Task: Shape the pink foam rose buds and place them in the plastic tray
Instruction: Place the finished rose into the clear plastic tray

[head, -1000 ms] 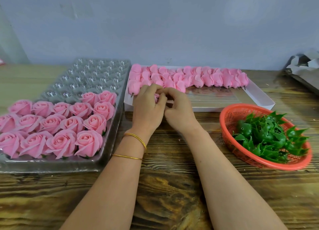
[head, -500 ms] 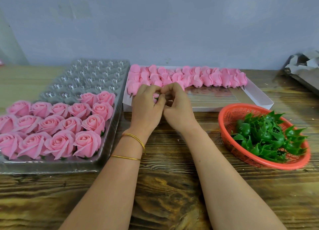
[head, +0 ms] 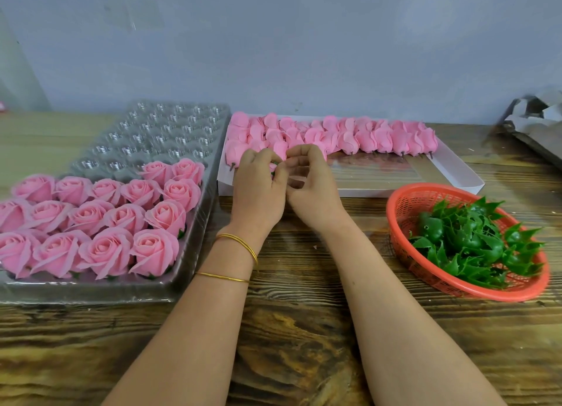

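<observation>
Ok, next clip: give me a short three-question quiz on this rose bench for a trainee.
1. True or false: the red plastic mesh basket holds green plastic leaf pieces.
2. What fills the far side of the flat white cardboard box?
3. The opened pink foam roses sit in: A) the clear plastic cell tray; B) the box; C) the basket.
Key: 1 true. 2 closed pink foam rose buds. 3 A.
</observation>
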Motion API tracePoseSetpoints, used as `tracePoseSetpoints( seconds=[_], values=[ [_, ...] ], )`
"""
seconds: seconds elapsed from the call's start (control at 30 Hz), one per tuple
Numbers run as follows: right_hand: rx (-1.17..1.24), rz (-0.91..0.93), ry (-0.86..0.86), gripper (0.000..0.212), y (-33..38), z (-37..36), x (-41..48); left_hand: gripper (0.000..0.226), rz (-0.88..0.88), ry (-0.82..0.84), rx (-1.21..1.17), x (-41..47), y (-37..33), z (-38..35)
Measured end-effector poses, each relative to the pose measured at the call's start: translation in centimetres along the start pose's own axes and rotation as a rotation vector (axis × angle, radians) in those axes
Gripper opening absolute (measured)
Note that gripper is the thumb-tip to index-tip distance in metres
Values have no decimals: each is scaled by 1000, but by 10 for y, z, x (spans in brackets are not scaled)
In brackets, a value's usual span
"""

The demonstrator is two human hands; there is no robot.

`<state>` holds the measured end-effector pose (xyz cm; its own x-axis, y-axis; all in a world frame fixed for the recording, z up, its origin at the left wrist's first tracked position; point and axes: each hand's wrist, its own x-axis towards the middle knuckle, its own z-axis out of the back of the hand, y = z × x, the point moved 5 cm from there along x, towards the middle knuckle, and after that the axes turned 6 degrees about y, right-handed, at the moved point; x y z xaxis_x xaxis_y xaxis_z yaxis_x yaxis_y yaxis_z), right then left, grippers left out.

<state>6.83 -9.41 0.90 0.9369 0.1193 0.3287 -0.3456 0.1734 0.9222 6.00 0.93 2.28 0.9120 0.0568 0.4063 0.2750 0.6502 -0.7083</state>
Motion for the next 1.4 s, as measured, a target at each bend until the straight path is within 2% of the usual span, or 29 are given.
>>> tracePoseSetpoints(
  seconds=[0.33,0.5,0.7,0.97,1.17,1.3,1.4],
  values=[
    [24,-109,10,56,-1,-1,0,14,2,-110,15,11,-10,25],
    [51,-133,19,54,-1,-2,-1,16,9,-111,-14,29,-29,64],
    [18,-141,27,52,-3,1,-1,8,24,57,113,55,-22,118],
    [-37,-149,61,50,0,1,-2,11,263,292,497,75,58,153],
    [-30,-162,50,51,1,1,-2,16,448,462,565,73,106,164],
    [-38,-166,56,51,2,2,-2,23,422,597,723,66,117,159],
    [-44,-171,60,51,2,2,-2,20,365,679,792,63,117,150]
  ],
)
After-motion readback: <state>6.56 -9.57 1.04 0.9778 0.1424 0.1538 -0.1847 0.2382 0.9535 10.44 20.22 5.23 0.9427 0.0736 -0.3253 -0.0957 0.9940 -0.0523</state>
